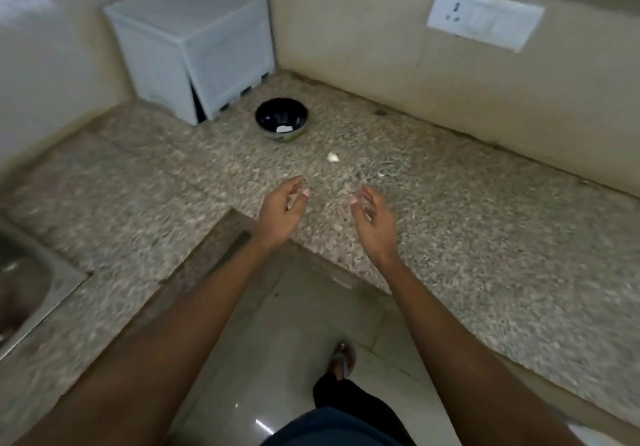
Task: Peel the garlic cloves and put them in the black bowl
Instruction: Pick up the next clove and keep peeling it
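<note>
Both hands float over the speckled counter (450,238) with nothing in them: the left hand (282,212) and the right hand (372,219) have loose, softly bent fingers. The black bowl (281,119) sits at 11 o'clock from the hands, near a white box (194,44), with a white bit (284,129) inside. A garlic piece (333,157) lies on the counter at 12 o'clock, between bowl and hands.

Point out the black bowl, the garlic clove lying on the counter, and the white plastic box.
black bowl (273,108): head view, on its dark far inner wall.
garlic clove (332,157): head view, on its pale middle.
white plastic box (187,9): head view, on its flat top.
</note>
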